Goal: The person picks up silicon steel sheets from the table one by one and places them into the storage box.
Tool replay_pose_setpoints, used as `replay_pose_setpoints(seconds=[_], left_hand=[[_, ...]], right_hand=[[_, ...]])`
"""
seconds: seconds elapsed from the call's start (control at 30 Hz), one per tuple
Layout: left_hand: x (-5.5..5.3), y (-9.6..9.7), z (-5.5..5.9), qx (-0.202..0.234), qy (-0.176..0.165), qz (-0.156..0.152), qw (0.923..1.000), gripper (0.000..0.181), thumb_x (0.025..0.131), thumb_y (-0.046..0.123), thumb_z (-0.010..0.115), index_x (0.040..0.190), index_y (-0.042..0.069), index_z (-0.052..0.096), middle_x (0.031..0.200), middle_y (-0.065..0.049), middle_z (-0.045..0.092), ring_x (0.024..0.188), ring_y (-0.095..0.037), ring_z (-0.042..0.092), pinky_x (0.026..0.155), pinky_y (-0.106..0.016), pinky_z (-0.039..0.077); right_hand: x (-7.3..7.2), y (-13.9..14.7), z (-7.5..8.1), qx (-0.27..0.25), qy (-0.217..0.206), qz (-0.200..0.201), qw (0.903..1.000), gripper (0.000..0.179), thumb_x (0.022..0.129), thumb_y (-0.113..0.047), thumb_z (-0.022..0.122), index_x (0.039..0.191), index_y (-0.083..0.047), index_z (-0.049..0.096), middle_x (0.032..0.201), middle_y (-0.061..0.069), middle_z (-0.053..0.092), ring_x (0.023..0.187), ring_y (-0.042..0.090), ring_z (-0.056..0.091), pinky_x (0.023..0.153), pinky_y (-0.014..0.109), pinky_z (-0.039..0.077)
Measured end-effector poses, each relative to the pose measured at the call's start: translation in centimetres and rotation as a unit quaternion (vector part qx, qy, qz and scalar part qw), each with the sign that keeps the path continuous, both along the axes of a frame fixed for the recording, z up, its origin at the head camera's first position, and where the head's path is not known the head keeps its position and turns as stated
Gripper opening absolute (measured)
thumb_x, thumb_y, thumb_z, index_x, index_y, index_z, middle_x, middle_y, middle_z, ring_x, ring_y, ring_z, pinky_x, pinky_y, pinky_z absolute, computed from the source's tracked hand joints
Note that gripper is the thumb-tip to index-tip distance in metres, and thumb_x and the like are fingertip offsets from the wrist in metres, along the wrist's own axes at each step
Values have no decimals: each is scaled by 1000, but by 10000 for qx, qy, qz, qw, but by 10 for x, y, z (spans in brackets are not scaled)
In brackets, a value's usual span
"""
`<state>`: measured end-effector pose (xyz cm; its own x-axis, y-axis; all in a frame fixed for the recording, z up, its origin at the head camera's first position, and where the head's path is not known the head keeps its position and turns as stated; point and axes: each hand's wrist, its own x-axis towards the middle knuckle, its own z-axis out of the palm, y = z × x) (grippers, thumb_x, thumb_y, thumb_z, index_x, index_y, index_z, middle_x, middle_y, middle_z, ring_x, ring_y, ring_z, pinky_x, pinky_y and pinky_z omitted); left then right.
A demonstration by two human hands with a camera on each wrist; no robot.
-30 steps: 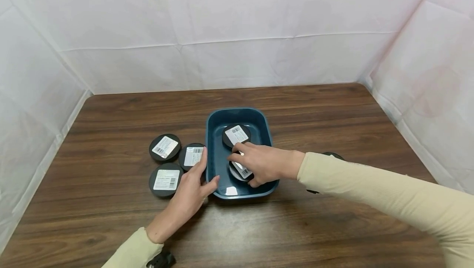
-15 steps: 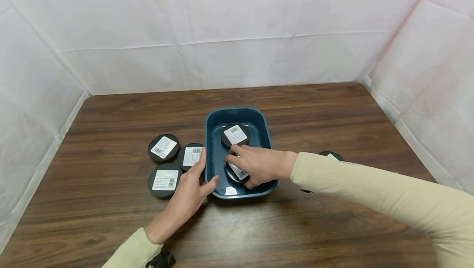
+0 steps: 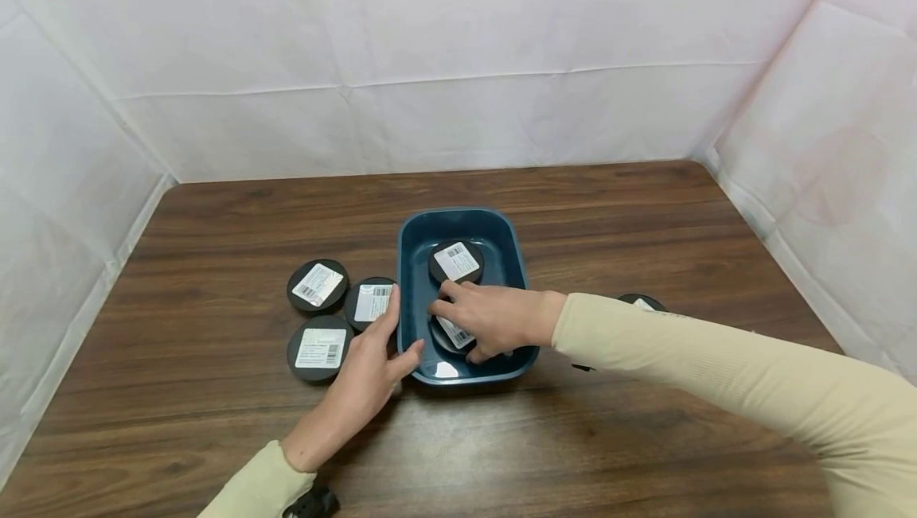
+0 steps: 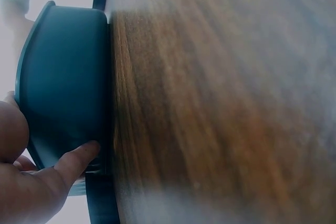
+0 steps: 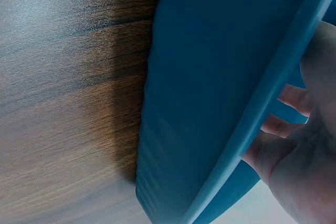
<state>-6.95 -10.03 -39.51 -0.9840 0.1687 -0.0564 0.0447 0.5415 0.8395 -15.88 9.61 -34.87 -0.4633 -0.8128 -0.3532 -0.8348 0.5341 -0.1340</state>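
A deep blue plastic tray [image 3: 462, 220] stands mid-table, with a flat round black container [image 3: 464, 271] inside near its middle, a white barcode label on top. Closer to the front, another such labelled round container [image 3: 454, 335] lies on the tray floor, partly hidden by my right hand [image 3: 497, 317], whose fingers and thumb hold it from above by its edges. My left hand [image 3: 365, 375] grips the tray's front left wall, thumb over the rim. In the left wrist view, a fingertip [image 4: 92, 148] presses on the tray's outer wall. The right wrist view hides what the fingers hold.
Left of the tray lie a few more labelled round containers [image 3: 318, 286], one [image 3: 320, 348] nearer the front and one [image 3: 372, 301] against the tray. Another container [image 3: 640, 300] shows behind the right sleeve. White sheets [image 3: 458, 120] enclose the wooden table [image 3: 573, 454].
My right hand has shifted slightly left within the tray, and the front round container has moved left with it. The left hand has stayed at the tray's wall.
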Motion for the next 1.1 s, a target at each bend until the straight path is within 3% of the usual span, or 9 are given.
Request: replay_pose_setpoints(seconds=[0.3, 0.6, 0.9, 1.1], left_hand=[[0, 1, 1, 1, 28, -11, 10000, 82, 100, 18, 61, 161, 9, 7, 156, -21, 41, 123, -20, 59, 96, -37, 51], [-1, 3, 0, 8, -27, 47, 10000, 81, 100, 18, 61, 162, 10, 8, 154, -22, 43, 117, -20, 63, 93, -35, 52], [-1, 2, 0, 1, 38, 59, 10000, 82, 100, 18, 61, 162, 10, 8, 154, -21, 44, 119, -19, 62, 98, -39, 52], [-2, 2, 0, 52, -33, 73, 10000, 82, 100, 17, 61, 162, 11, 8, 150, -22, 47, 107, -16, 66, 86, -28, 53]], right_hand=[[1, 0, 0, 20, -74, -7, 10000, 77, 85, -34, 81, 149, -13, 43, 139, 11, 48, 114, 20, 58, 96, 32, 54], [4, 0, 1, 143, 501, 235, 9984, 81, 82, -44, 81, 147, -12, 45, 136, 9, 53, 117, 20, 60, 99, 37, 53], [4, 2, 2, 20, 661, 399, 9970, 82, 82, -46, 80, 147, -10, 46, 137, 11, 53, 117, 22, 59, 96, 37, 53], [6, 1, 9, 13, 739, 404, 9964, 84, 81, -46, 81, 148, -9, 45, 146, 14, 49, 127, 25, 57, 101, 41, 52]])
